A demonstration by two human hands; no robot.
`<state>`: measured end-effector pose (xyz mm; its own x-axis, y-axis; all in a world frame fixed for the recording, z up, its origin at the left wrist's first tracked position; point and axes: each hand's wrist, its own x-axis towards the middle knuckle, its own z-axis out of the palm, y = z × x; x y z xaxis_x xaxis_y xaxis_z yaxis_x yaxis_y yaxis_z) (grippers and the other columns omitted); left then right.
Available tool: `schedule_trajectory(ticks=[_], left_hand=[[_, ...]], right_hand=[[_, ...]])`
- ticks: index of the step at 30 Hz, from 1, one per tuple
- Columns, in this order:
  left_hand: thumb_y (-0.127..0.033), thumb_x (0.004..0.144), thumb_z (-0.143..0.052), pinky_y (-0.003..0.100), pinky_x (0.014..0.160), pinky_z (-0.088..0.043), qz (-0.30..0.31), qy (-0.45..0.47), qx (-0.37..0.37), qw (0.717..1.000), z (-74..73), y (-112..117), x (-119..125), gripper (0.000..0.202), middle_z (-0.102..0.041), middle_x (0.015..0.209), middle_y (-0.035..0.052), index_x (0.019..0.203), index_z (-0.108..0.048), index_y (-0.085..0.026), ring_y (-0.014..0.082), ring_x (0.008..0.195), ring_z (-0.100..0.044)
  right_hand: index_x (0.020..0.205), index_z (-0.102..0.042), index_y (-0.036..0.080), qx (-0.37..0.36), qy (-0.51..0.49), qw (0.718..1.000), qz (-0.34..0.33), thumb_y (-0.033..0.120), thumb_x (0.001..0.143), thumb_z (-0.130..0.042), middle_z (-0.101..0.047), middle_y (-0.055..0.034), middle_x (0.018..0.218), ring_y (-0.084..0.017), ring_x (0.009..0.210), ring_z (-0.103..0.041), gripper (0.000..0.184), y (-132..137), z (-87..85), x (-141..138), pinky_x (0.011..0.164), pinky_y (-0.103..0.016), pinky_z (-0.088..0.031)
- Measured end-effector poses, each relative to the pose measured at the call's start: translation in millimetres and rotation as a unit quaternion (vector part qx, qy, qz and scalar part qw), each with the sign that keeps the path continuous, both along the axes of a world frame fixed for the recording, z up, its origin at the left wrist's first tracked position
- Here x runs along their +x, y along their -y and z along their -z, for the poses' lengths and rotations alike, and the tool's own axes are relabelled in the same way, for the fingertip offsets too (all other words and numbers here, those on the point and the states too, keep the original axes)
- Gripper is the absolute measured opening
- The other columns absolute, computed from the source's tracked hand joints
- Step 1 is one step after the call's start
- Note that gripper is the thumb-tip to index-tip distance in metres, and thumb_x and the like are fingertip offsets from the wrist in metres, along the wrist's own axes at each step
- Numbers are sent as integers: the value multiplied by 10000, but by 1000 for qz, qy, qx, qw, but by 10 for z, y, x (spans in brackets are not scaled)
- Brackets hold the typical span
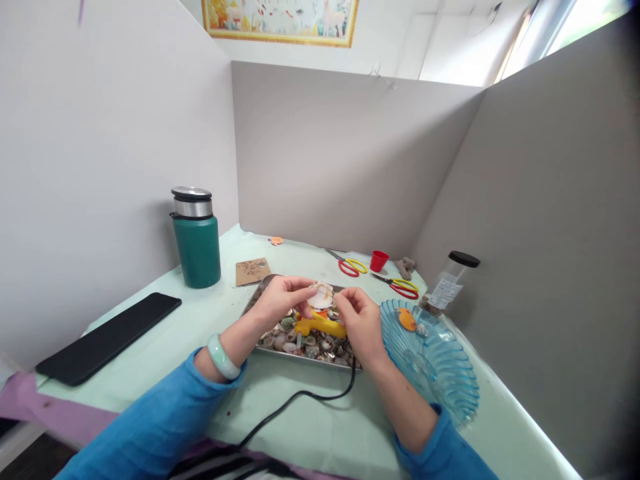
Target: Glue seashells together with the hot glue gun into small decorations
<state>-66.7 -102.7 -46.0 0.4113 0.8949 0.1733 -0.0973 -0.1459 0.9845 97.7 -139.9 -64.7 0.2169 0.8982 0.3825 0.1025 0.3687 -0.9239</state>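
Shell [321, 297]: white, with a wavy rim, held up over the metal tray [300, 360].
Left hand [280, 298]: fingers pinch the shell.
Right hand [363, 325]: fingers bent by its right edge; I cannot tell if they grip.
Shell work: seems to be careful holding; the next move calls for soft, steady fingers.
Glue gun [324, 325]: smooth, yellow, on bumpy little shells [290, 347].

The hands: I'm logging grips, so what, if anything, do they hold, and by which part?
A pale shell, held by its edges: the left hand grips its left side, the right hand its right edge.
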Motion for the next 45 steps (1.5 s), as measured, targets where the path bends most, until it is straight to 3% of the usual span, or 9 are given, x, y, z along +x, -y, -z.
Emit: schedule_trajectory(ticks=[4, 10, 15, 34, 39, 45], left_hand=[[-365, 707, -682, 170, 433, -388, 19, 14, -19, 1000, -5, -4, -3, 367, -670, 683, 53, 966, -646, -107, 76, 426, -553], [-365, 732, -655, 170, 446, -392, 44, 21, -18, 999, 4, -12, -4, 364, -669, 661, 56, 988, -674, -107, 62, 414, -527], [-379, 732, -652, 172, 439, -387, 33, 18, -18, 999, 38, -45, -10, 340, -631, 547, 29, 935, -682, -108, 74, 401, -523], [-394, 730, -646, 184, 445, -386, -14, -19, 10, 1000, 22, -17, 12, 313, -648, 589, 32, 872, -674, -117, 94, 426, -561], [-386, 741, -638, 165, 400, -315, -9, -20, 22, 1000, -1, -9, -2, 318, -616, 546, 1, 915, -692, -125, 33, 341, -433], [-364, 729, -656, 162, 411, -326, 7, -14, 18, 1000, -15, 2, -8, 320, -640, 655, 21, 939, -696, -125, 32, 390, -447]], right_hand=[[705, -514, 192, -3, 6, 1000, -4, 372, 751, -599, -450, 60, 510, -98, 459, -371, 205, 3, 7, -13, 446, -224, -284], [708, -518, 187, -4, 11, 1000, -9, 378, 755, -594, -445, 56, 509, -98, 467, -383, 211, 14, 1, -23, 441, -221, -290], [709, -522, 186, -5, 7, 1000, -8, 377, 745, -608, -469, 57, 518, -97, 473, -404, 213, 21, 4, -28, 452, -218, -309], [721, -516, 187, 5, 18, 1000, -5, 365, 759, -603, -480, 52, 556, -89, 485, -393, 202, 20, 13, -36, 465, -211, -322], [742, -502, 196, 14, 57, 998, 8, 368, 793, -555, -510, 43, 590, -101, 516, -430, 187, 15, 33, -36, 493, -212, -345], [786, -533, 193, 32, 124, 992, 18, 371, 836, -501, -556, 25, 666, -118, 585, -481, 187, 38, 11, -28, 557, -223, -374]])
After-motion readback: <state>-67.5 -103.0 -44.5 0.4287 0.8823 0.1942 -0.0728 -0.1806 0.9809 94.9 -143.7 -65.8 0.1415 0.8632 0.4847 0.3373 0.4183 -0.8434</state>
